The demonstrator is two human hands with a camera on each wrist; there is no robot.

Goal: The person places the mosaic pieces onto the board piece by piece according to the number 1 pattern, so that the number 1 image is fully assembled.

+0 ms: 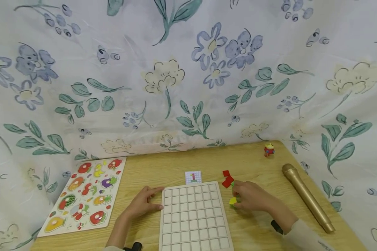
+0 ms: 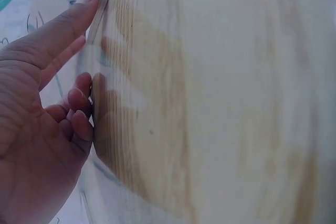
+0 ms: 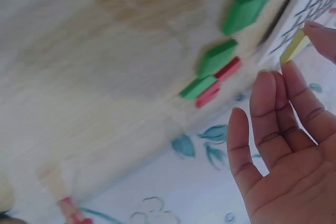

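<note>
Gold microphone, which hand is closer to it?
The right hand: it pinches a yellow piece, to the left of the gold microphone. The left hand is farther off, at the left edge of the grid board.

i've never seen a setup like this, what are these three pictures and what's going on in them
There's no machine: these are a person's bare hands. The wide picture comes from a camera worn on the head, looking forward and down; the two close ones come from cameras on each wrist.

On the wooden table lie a gridded board, a small pattern card, a fruit puzzle, a gold microphone and a little toy figure. Red tiles and green tiles lie near the board.

The left hand touches the board's left edge. The right hand pinches a yellow tile between thumb and finger, seen best from the right wrist.
</note>
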